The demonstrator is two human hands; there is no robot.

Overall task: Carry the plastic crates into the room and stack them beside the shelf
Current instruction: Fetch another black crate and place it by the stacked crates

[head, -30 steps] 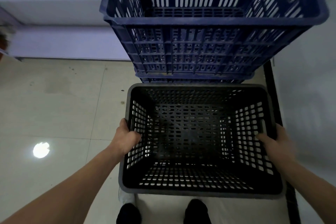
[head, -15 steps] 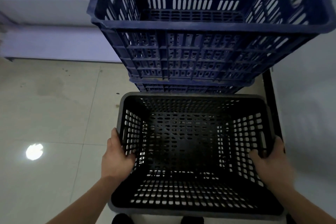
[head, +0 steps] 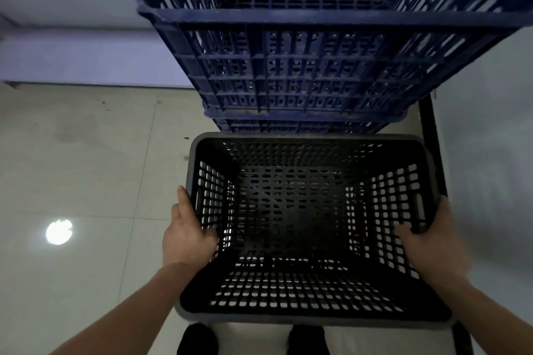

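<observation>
- Both hands are on the black crate (head: pixel 305 228), one at each short side: the left hand (head: pixel 186 235) is curled over the left rim with the thumb tucked inside against the wall, and the right hand (head: pixel 429 242) is closed the same way over the right rim, thumb inside.
- That black crate is empty, open side up, held level in front of the person's body above the pale tiled floor (head: pixel 86 167); two dark shoes (head: pixel 197 339) show just under its near edge.
- Right beyond its far rim stands a stack of blue crates (head: pixel 311 66), the top one open and empty, with at least one more nested or stacked beneath it. The black crate sits lower than the top blue rim and nearly touches the stack's front face.
- A dark upright post (head: pixel 429 135), which may be part of the shelf, runs down the right side between the crates and the pale surface there; I can't say for certain.
- To my eye, this is the placing step: the crate has reached the stacking spot but isn't set down.
- Next it would need either a lift clear over the top blue rim and a square drop into it, or a straight lowering to the floor in front. Either way the corners should line up, and the right knuckles need room beside that post.
</observation>
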